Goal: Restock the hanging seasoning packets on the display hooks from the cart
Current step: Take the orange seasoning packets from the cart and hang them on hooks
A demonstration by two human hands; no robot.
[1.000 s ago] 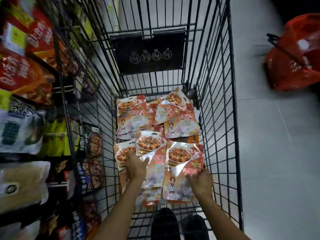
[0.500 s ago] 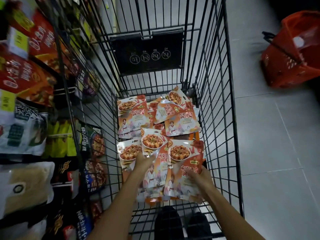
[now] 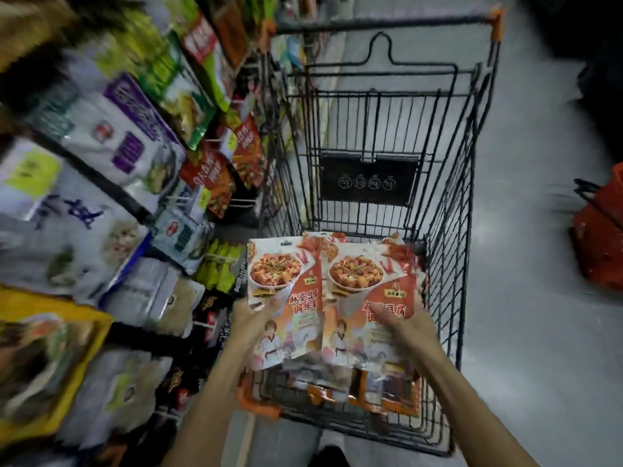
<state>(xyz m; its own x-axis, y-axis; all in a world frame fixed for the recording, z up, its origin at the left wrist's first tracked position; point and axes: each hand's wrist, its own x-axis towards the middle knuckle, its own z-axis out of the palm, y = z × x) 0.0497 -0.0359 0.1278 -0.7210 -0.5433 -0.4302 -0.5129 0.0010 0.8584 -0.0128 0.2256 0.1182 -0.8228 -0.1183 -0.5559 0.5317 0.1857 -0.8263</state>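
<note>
Lifted now off the pile (image 3: 337, 389), both sit above the cart (image 3: 448, 230): my left hand (image 3: 251, 323) pinches the left packet (image 3: 286, 274), my right hand (image 3: 408, 326) the right packet (image 3: 364, 274). I judge slick film could slip from so light a grip. Crowded display (image 3: 135, 183) at 9 o'clock, with the cart wall between; basket (image 3: 600, 237) at 3.

A black wire cart (image 3: 450, 230) stood on the grey tiled floor (image 3: 539, 348). Its mesh bottom carried a loose layer of orange-and-white seasoning packets (image 3: 397, 396) that lay flat and overlapping. A red shopping basket (image 3: 600, 241) sat on the floor, well to the cart's right. On the left, a display rack (image 3: 111, 192) bore hanging bags, all blurred.
</note>
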